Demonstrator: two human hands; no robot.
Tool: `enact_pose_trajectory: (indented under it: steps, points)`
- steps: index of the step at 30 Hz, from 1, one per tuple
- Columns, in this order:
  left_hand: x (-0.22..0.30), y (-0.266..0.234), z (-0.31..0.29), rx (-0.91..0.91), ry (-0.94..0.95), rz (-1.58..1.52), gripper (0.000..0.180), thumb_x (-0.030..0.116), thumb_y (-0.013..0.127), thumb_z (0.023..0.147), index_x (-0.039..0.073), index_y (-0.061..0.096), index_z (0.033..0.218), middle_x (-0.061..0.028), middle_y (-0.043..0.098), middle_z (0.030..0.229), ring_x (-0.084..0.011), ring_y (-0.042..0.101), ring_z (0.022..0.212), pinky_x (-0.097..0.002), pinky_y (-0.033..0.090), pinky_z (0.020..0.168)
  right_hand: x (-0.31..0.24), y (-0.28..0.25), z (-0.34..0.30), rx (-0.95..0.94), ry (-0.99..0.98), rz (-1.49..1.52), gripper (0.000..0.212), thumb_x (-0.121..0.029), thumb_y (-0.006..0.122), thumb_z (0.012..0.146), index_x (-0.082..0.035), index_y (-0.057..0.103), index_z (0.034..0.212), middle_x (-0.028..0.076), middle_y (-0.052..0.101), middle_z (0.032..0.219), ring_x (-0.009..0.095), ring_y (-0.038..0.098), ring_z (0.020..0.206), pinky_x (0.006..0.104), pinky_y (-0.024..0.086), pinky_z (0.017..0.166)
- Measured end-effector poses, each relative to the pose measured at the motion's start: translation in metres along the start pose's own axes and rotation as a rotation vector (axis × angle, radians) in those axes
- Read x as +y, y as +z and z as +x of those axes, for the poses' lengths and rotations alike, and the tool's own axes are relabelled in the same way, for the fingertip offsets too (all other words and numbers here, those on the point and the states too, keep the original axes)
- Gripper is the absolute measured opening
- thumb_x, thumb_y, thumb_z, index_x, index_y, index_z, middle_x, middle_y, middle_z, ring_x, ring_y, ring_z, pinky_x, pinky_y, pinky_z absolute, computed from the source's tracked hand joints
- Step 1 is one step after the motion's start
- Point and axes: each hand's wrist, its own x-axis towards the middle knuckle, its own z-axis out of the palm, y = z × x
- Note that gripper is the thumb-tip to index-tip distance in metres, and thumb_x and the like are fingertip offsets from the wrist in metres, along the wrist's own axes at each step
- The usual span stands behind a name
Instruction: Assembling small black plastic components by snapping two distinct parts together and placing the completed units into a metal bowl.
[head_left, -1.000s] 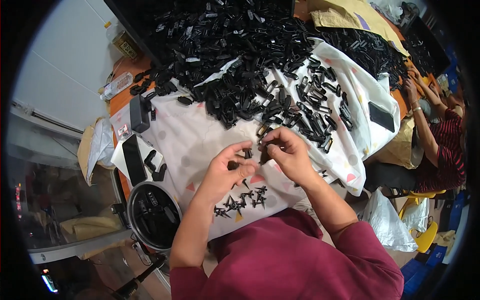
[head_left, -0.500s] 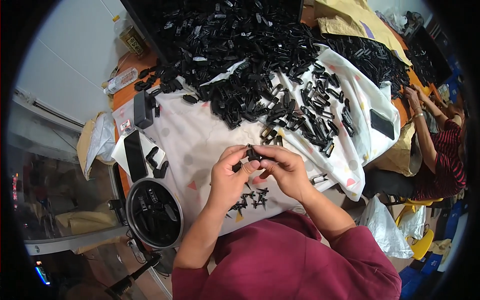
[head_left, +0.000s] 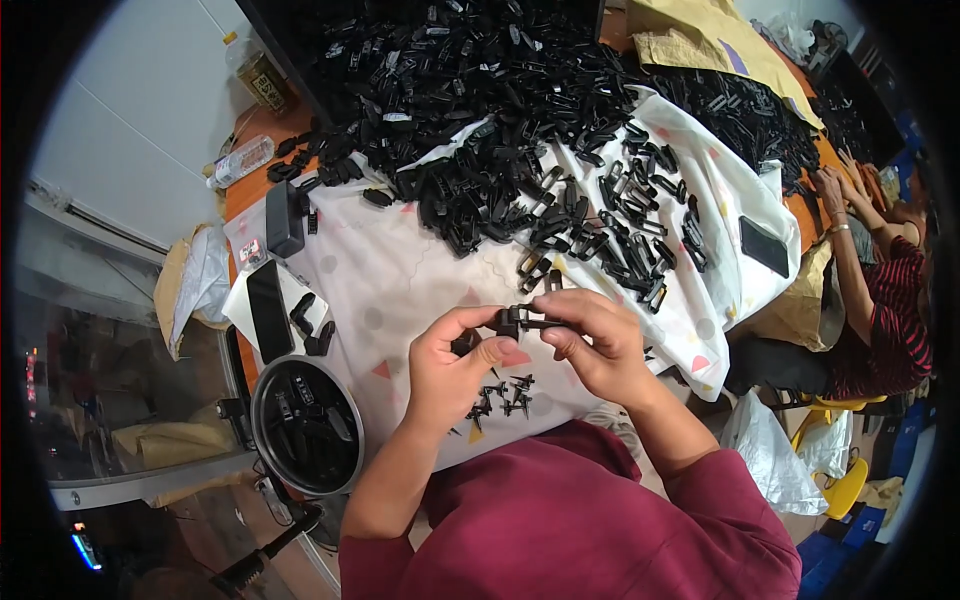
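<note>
My left hand (head_left: 452, 358) pinches a small black plastic part (head_left: 512, 321) above the cloth-covered table. Facing it, my right hand (head_left: 602, 352) has thumb and fingers closed on a slim black piece (head_left: 541, 324) that meets the left one. Whether the two are joined cannot be made out. Several small spiky black pieces (head_left: 515, 396) lie on the cloth just below my hands. Beyond my fingertips, black frame-shaped parts (head_left: 632, 255) are scattered, running back into a big heap of black plastic parts (head_left: 460, 110).
At the left are a round tray (head_left: 262, 455) of black parts, a dark phone (head_left: 268, 312), a black box (head_left: 285, 220) and bottles (head_left: 243, 160). Another phone (head_left: 764, 247) lies on the white cloth (head_left: 735, 200) at right. A co-worker in a striped shirt (head_left: 890, 320) sits beyond.
My hands have moved apart a little, the right one shifting right. The slim black piece now shows between them. The co-worker's hands have moved slightly.
</note>
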Motion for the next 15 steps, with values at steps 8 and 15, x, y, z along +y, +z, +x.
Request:
enact_pose_trajectory:
  steps: [8, 15]
  points:
    - [0.015, -0.004, -0.001, -0.012, 0.254, 0.435, 0.022, 0.005, 0.070, 0.073, -0.002, 0.061, 0.091, -0.0012, 0.061, 0.081, -0.0021, 0.052, 0.063, -0.0185, 0.042, 0.054, -0.006, -0.010, 0.005, -0.161, -0.476, -0.614, 0.036, 0.003, 0.066, 0.065, -0.002, 0.060, 0.101, 0.010, 0.059, 0.084, 0.021, 0.054, 0.063, 0.0291, 0.043, 0.052]
    - [-0.009, 0.005, -0.011, 0.158, -0.153, -0.216, 0.026, 0.004, 0.073, 0.068, -0.001, 0.062, 0.091, -0.0036, 0.061, 0.080, -0.0088, 0.051, 0.063, -0.0209, 0.042, 0.056, -0.004, 0.003, -0.004, -0.167, -0.462, -0.641, 0.039, 0.006, 0.066, 0.063, 0.000, 0.059, 0.101, 0.011, 0.058, 0.084, 0.022, 0.053, 0.062, 0.0306, 0.043, 0.053]
